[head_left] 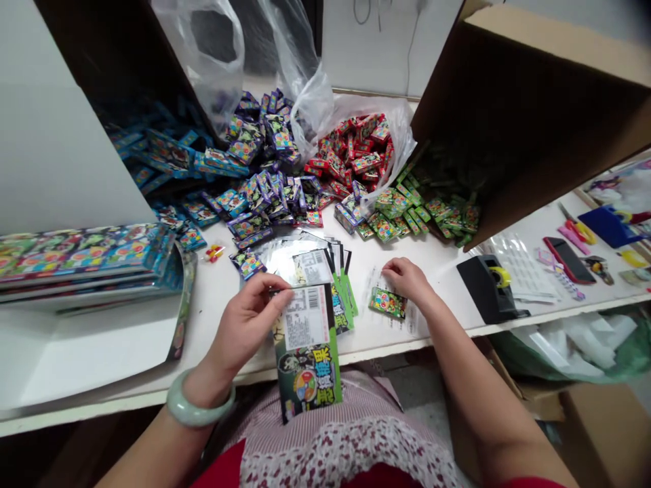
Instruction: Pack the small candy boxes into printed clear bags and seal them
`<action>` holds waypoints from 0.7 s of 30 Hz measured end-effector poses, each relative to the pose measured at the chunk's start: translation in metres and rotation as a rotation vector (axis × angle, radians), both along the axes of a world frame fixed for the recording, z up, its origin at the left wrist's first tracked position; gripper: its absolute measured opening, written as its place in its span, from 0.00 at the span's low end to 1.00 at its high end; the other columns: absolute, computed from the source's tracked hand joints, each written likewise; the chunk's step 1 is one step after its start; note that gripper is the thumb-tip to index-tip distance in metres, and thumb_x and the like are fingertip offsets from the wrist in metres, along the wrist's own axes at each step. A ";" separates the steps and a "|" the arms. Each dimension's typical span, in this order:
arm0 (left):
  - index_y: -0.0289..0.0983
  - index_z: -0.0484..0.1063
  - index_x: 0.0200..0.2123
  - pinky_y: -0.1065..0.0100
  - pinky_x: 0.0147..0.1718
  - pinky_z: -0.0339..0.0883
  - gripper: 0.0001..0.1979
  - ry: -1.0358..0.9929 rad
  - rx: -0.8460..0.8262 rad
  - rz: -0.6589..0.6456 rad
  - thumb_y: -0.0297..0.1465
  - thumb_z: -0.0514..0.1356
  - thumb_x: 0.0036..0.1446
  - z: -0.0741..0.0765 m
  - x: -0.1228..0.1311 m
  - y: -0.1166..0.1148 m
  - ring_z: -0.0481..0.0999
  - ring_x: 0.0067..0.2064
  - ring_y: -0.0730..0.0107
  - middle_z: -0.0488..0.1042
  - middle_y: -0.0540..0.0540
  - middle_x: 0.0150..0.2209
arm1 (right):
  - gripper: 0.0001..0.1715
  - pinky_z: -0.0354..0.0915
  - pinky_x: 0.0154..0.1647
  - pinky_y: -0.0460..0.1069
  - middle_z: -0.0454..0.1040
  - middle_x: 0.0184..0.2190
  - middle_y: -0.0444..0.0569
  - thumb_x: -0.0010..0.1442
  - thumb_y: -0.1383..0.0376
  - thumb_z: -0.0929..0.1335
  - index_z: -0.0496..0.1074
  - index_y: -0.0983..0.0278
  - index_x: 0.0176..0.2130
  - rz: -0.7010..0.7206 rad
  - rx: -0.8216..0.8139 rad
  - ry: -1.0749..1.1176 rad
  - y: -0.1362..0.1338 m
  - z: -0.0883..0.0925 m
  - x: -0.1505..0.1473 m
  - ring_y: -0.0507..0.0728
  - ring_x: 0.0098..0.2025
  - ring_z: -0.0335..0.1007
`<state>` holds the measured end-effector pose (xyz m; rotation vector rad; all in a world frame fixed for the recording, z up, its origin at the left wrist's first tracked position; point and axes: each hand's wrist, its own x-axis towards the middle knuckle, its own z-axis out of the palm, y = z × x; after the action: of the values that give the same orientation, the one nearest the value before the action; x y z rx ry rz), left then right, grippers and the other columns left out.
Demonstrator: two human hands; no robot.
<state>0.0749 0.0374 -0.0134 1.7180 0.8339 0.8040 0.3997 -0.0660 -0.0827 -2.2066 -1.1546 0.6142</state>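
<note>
My white work table [440,268] has a big cardboard box [529,115] lying on its side, with loose heaps of blue candy boxes [167,156], purple candy boxes [259,135], red candy boxes [350,156] and green candy boxes [401,217] spread across it. My left hand [244,325] is pinching a green printed candy card [305,346] with a barcode label, right over a fanned stack of cards [305,254]. My right hand [407,280] is loose, not gripping, with its fingers resting on a little green candy box [387,302].
</note>
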 end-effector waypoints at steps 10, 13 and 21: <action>0.39 0.69 0.35 0.72 0.32 0.62 0.03 -0.070 0.018 -0.063 0.31 0.59 0.59 0.002 0.006 -0.005 0.68 0.33 0.73 0.68 0.51 0.32 | 0.18 0.64 0.35 0.50 0.69 0.26 0.44 0.49 0.50 0.68 0.68 0.62 0.29 0.095 0.056 0.327 -0.005 0.038 -0.004 0.54 0.30 0.64; 0.38 0.69 0.35 0.70 0.30 0.61 0.03 -0.056 0.022 -0.062 0.32 0.59 0.58 0.004 0.006 -0.007 0.67 0.32 0.73 0.68 0.50 0.31 | 0.17 0.63 0.36 0.49 0.70 0.29 0.45 0.51 0.51 0.69 0.69 0.63 0.30 0.251 0.130 0.436 0.007 0.077 -0.036 0.53 0.32 0.64; 0.38 0.68 0.34 0.68 0.32 0.63 0.04 -0.082 0.016 -0.105 0.33 0.57 0.59 0.016 0.007 -0.012 0.68 0.34 0.71 0.68 0.49 0.32 | 0.09 0.62 0.31 0.47 0.71 0.25 0.44 0.54 0.59 0.69 0.71 0.62 0.27 0.717 0.053 0.443 0.053 0.155 -0.122 0.52 0.29 0.65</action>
<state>0.0816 0.0251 0.0023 1.7157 0.6779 0.8065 0.2778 -0.0129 0.0724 -1.4531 -1.6655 1.2631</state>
